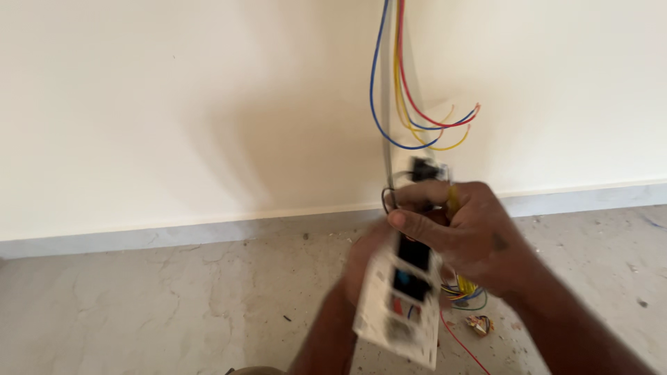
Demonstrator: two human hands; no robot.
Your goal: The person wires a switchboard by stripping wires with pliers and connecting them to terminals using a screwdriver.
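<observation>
Against the wall: your two hands, one white plate (399, 312), coloured wires (417, 111).
Your left hand (365, 267) props the plate from behind, grip hidden; right hand (465, 232) fingers (417, 226) curl around its upper end, keeping its wired back facing you above the floor (139, 312).

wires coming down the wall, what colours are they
Blue, red and yellow wires, seen in the head view, running down toward the switch plate in the hands.

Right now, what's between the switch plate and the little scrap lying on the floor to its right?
In the head view, a bundle of coloured wires hangs between the switch plate and the scrap.
</observation>
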